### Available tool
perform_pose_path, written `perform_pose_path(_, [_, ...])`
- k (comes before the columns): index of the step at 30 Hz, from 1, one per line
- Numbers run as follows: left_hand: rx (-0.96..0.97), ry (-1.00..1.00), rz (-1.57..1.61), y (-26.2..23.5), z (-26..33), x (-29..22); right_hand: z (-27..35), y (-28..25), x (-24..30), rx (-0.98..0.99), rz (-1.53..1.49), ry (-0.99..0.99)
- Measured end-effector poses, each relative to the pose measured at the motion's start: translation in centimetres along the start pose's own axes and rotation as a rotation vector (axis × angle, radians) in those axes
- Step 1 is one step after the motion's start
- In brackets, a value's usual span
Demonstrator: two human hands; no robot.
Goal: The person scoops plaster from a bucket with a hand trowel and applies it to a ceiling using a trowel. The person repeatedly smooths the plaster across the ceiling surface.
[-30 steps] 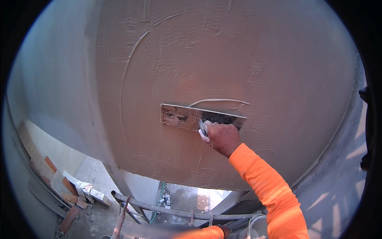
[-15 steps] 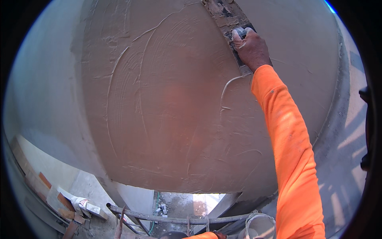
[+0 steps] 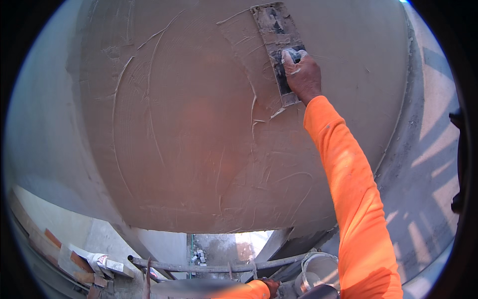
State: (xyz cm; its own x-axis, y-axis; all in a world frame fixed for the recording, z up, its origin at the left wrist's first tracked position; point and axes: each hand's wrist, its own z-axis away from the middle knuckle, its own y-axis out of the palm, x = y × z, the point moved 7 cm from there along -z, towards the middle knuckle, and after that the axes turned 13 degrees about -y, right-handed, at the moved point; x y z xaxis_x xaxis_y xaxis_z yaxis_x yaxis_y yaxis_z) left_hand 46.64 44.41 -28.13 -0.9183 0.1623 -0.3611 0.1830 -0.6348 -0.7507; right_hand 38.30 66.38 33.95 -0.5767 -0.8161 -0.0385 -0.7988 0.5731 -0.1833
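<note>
My right hand [image 3: 302, 74] grips the handle of a flat plastering trowel [image 3: 277, 40], its mortar-smeared blade pressed nearly upright against the wet brown plaster wall [image 3: 199, 129] at the upper right. My orange sleeve [image 3: 348, 184] stretches up from the lower right. At the bottom edge my left hand [image 3: 271, 286] pokes out of an orange cuff, low by a scaffold pipe. It is mostly cut off, so what it holds is hidden.
A metal scaffold pipe [image 3: 219, 268] runs across below the plaster. A pale bucket [image 3: 318, 269] stands at the bottom right. Bricks and a crumpled bag [image 3: 94, 261] lie on the ground far below at left. Smooth grey wall [image 3: 40, 129] flanks the fresh plaster.
My right hand swept the trowel from the wall's middle up to the upper right, turning the blade from level to nearly upright. Fresh curved ridges mark its path.
</note>
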Motion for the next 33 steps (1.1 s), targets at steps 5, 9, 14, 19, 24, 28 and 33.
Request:
perform_pose_path(5, [-0.045, -0.035, -0.056, -0.8, 0.7, 0.3, 0.2, -5.4, -5.5, 0.015, 0.019, -0.005])
perform_pose_path(9, [-0.050, -0.048, -0.053, -0.3, -0.3, 0.0, 16.7, -2.8, -1.1, 0.299, -0.010, -0.416])
perform_pose_path(14, [-0.045, -0.043, 0.039, -0.3, -0.6, -0.4, 33.1, 2.6, 1.3, 0.743, 0.038, -0.489])
perform_pose_path(19, [-0.009, -0.061, 0.008, -1.1, -0.6, 0.1, 30.7, 3.9, 0.5, 0.558, 0.002, -0.442])
perform_pose_path(24, [0.031, -0.042, -0.013, -0.7, -2.1, 0.2, 20.4, 2.6, -0.2, 0.328, -0.057, -0.232])
perform_pose_path(28, [0.062, -0.009, -0.015, 0.4, -3.4, -0.1, 12.5, 0.6, -1.4, 0.132, -0.086, -0.156])
perform_pose_path(33, [0.063, -0.027, -0.029, 0.8, -3.6, 0.3, 6.6, -4.0, -7.3, -0.138, 0.092, -0.036])
